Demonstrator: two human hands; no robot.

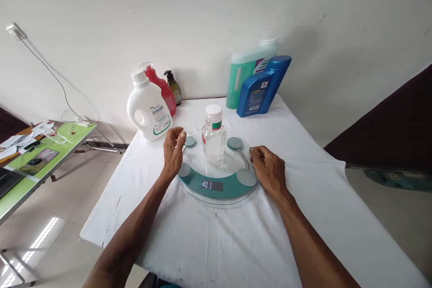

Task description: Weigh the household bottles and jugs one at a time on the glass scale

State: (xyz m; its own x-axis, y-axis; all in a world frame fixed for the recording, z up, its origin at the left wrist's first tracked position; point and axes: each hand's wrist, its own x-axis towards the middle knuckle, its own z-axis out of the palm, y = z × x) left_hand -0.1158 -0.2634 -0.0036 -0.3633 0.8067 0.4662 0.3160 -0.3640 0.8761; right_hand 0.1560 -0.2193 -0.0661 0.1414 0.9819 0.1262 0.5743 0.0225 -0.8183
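Note:
A round glass bathroom scale (202, 187) with a green band and grey foot pads lies on the white-covered table. On its glass, near the middle, stands a clear bottle (214, 141) with a white cap, a red and green label and clear liquid inside. Figures glow on the scale's display (212, 185), too small to read surely. My left hand (173, 152) is beside the scale's left rim, its fingers curled in towards the thumb. At the right rim, my right hand (269, 168) has bent fingers close together, the fingertips by the glass edge. Neither hand touches the bottle.
Behind my left hand stand a white detergent jug (148, 108), a red bottle (164, 90) and a dark pump bottle (173, 86). A green jug (236, 81) and a blue bottle (259, 90) stand at the back right. A green desk (64, 144) is at far left.

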